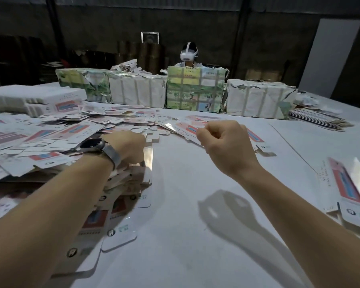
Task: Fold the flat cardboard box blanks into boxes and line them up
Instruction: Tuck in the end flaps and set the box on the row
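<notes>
A big heap of flat cardboard blanks (56,138), white with pink and blue print, covers the left side of the white table (195,204). At its near edge lies a neater stack of blanks (131,179). My left hand (129,146), with a watch on the wrist, reaches over this stack; its fingers curl down over the top blank's edge and their tips are hidden. My right hand (224,142) hovers above the table as a closed fist with nothing seen in it, just in front of a few loose blanks (187,127).
Folded boxes (353,190) lie at the right edge, and white folded boxes (29,98) are stacked at the far left. Wrapped bundles (193,90) form a wall across the back, with a person in a headset (188,53) behind. More flat blanks (316,117) lie far right.
</notes>
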### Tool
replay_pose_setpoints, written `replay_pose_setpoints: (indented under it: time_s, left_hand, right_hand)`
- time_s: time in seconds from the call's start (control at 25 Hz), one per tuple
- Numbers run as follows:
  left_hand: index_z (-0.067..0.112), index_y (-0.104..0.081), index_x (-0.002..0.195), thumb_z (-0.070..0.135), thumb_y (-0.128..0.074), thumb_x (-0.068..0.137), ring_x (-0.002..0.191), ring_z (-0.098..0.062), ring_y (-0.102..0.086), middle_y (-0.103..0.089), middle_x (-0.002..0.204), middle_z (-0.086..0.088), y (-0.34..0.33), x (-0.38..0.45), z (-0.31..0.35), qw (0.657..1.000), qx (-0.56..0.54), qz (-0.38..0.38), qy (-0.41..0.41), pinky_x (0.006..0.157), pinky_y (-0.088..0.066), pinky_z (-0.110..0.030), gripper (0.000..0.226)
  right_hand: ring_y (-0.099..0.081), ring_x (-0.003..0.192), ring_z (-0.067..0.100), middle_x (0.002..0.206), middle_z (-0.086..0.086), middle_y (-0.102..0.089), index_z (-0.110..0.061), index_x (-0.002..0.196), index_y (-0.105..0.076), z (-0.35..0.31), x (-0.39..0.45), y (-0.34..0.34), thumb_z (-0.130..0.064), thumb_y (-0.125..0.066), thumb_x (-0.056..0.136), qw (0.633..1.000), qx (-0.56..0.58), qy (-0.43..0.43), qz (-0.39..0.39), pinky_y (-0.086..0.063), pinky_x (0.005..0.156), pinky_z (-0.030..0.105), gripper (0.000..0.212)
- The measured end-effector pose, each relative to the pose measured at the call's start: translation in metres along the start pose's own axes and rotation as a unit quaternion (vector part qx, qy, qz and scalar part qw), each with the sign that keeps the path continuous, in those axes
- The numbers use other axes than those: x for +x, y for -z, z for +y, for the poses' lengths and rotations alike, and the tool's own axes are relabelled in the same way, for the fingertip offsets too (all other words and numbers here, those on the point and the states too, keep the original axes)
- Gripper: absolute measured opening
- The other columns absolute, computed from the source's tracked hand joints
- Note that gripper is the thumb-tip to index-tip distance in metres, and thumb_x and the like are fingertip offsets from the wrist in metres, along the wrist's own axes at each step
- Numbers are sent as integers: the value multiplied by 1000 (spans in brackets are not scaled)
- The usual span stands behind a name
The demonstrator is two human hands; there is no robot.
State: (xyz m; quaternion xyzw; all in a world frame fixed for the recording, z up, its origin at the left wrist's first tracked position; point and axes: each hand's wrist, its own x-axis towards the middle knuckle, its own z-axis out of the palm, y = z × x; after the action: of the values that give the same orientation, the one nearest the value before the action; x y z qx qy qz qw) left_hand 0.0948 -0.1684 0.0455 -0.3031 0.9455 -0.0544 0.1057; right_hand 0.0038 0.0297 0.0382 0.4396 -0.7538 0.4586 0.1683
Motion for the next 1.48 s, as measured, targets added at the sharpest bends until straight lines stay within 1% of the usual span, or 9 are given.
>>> replay_pose_setpoints:
  time_s: [0.12, 0.28, 0.48, 0.68, 0.84, 1.04, 1.2, 1.28, 1.48]
  left_hand:
    - [9, -64, 113, 2, -57, 92, 85, -32, -52, -47, 82, -6, -7, 0, 11, 994, 4, 106, 4, 69, -44, -35, 23]
    - [12, -70, 108, -6, -57, 87, 95, -31, -62, -66, 109, -10, -1, 1, 6, 990, -27, 142, -5, 69, -45, -32, 30]
    - [27, -72, 112, 13, -84, 81, 91, -22, -56, -66, 113, -2, 14, 1, -13, 990, -81, 115, -15, 71, -46, -28, 36]
    - [26, -73, 107, 9, -80, 83, 96, -25, -69, -71, 110, -5, 22, -2, -22, 988, -143, 52, -15, 69, -54, -30, 30]
    - [16, -74, 103, -9, -51, 86, 95, -30, -61, -69, 107, -10, 17, -5, -8, 975, -110, 190, -26, 75, -48, -33, 38]
    - [6, -65, 100, -12, -51, 83, 97, -41, -60, -63, 99, -17, 13, -6, 26, 944, -108, 306, -57, 83, -53, -48, 28]
    - [10, -66, 89, -13, -55, 80, 89, -34, -61, -64, 89, -8, 19, -11, 37, 898, -208, 372, -105, 77, -54, -43, 27]
    - [14, -66, 85, -9, -59, 78, 88, -25, -62, -62, 85, -1, 28, -19, 39, 860, -291, 399, -128, 73, -52, -35, 25]
    - [16, -71, 88, 3, -73, 74, 91, -10, -66, -70, 90, 3, 60, -54, 47, 728, -517, 417, -171, 81, -56, -31, 19]
  right_hand:
    - [-37, 54, 18, 51, 12, -45, 0, 57, -50, 0, 0, 0, -30, -49, 76, 1000, 1, 0, -1, -40, 56, 39, 36]
    - [-41, 56, 28, 54, 14, -49, 1, 58, -52, 1, 1, -1, -31, -49, 75, 1000, 1, 0, 4, -40, 55, 39, 36]
    - [-49, 61, 33, 57, 18, -54, 3, 61, -56, 3, 2, -1, -31, -50, 76, 1000, 11, -6, 3, -43, 56, 40, 38]
    - [-51, 62, 31, 57, 15, -54, 1, 60, -55, 3, -1, -2, -32, -50, 75, 999, 17, -19, -20, -41, 55, 36, 37]
    - [-50, 63, 32, 58, 17, -55, 2, 61, -56, 3, 0, -3, -30, -51, 77, 1000, 23, -14, -16, -43, 57, 38, 36]
    - [-53, 62, 31, 57, 15, -57, 0, 61, -59, 2, -5, -9, -19, -61, 87, 999, 32, -12, -42, -46, 60, 40, 32]
    - [-50, 56, 14, 59, 3, -59, -12, 65, -62, -9, -3, -17, -27, -64, 83, 996, 62, -21, -60, -40, 56, 31, 23]
    - [-54, 66, 9, 70, -6, -60, -23, 87, -62, -14, 4, -22, -21, -71, 83, 991, 92, -33, -89, -41, 62, 26, 10]
    - [-49, 120, 17, 132, 0, -42, -30, 148, -27, -19, 9, -31, -19, -83, 73, 990, 126, 29, -61, -44, 93, 23, 95]
